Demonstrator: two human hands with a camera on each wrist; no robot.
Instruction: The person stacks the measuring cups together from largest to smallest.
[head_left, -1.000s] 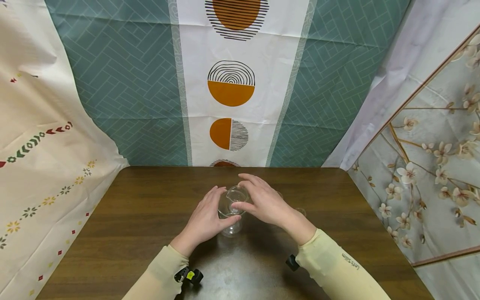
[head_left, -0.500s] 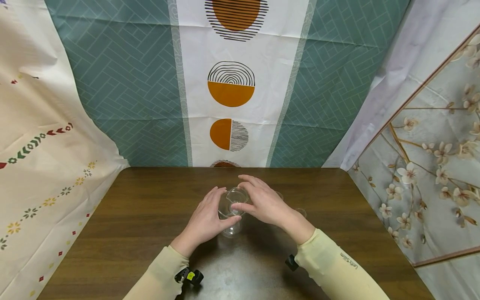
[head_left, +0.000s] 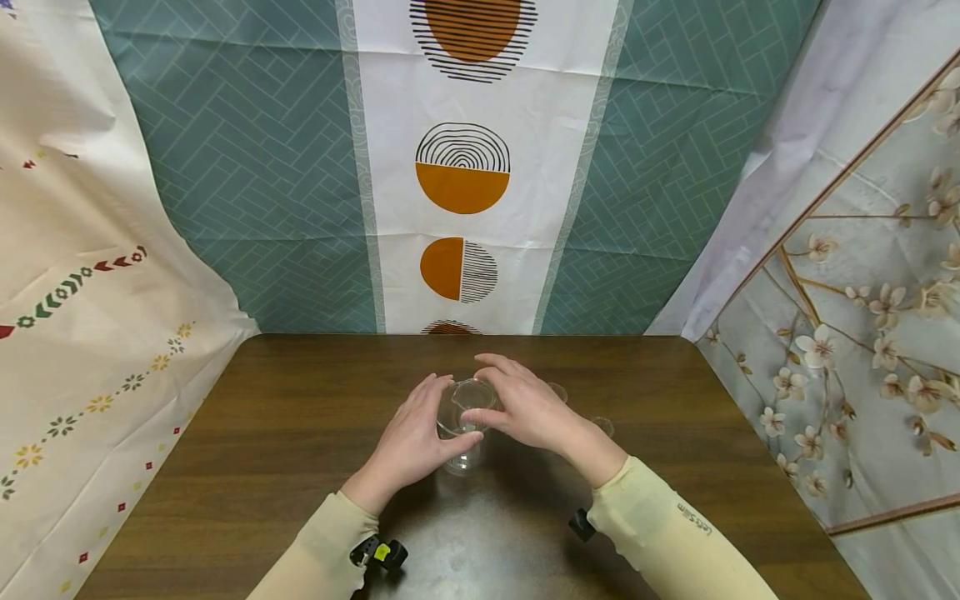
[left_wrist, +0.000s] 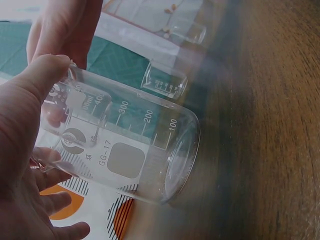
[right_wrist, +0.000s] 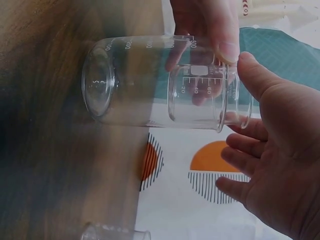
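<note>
A large clear glass beaker (right_wrist: 135, 85) with white volume marks stands upright on the table. My left hand (head_left: 412, 435) grips it near the rim, thumb on the near side and fingers round the far side. Inside its upper part hangs a smaller glass beaker (right_wrist: 195, 100), its spouted rim sticking out above the large one. My right hand (head_left: 528, 407) pinches that small beaker at the rim between thumb and fingers, the other fingers spread. In the left wrist view the small beaker's base shows through the wall, well above the large beaker's bottom (left_wrist: 182, 162).
Two more clear beakers stand to the right, partly hidden behind my right hand and forearm: one beaker (left_wrist: 164, 80) nearer, another beaker (left_wrist: 192, 32) farther off. The brown wooden table (head_left: 300, 400) ends at a hanging patterned cloth (head_left: 300, 208) at the back.
My right hand has sunk slightly, and the small beaker sits a little deeper in the large one. The left hand and the large beaker have stayed in place.
</note>
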